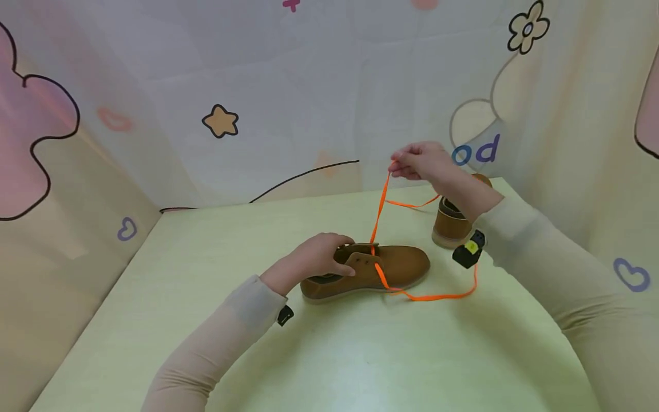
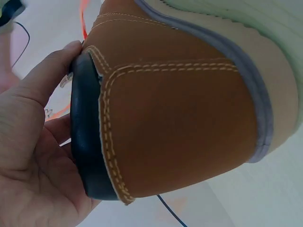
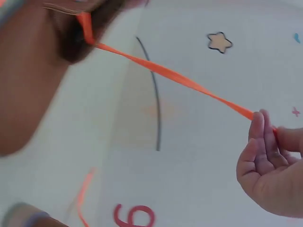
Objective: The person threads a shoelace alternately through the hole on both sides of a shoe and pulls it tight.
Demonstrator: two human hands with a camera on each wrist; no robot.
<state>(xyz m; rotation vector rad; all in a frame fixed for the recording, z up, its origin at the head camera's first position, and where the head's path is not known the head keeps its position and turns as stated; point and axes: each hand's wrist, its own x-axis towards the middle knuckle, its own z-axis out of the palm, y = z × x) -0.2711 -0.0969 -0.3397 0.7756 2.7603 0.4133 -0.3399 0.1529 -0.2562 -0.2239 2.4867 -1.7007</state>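
A brown shoe (image 1: 404,264) with a dark lining sits on the table, its toe to the right. My left hand (image 1: 320,255) grips it at the ankle opening, thumb on the near side and fingers at the far side. In the left wrist view, the stitched brown heel (image 2: 175,118) fills much of the picture beside that hand. An orange flat shoelace (image 1: 380,213) runs through the shoe's front eyelets. Its upper length is pinched by my right hand (image 1: 423,163), raised above the shoe, and looks taut in the right wrist view. The other length lies loosely curved on the table.
A second brown shoe (image 1: 451,226) stands at the back right, partly hidden by my right forearm. The pale green table (image 1: 216,274) meets a printed cloth backdrop (image 1: 288,103) behind and at the sides. Small dark devices sit on both wrists.
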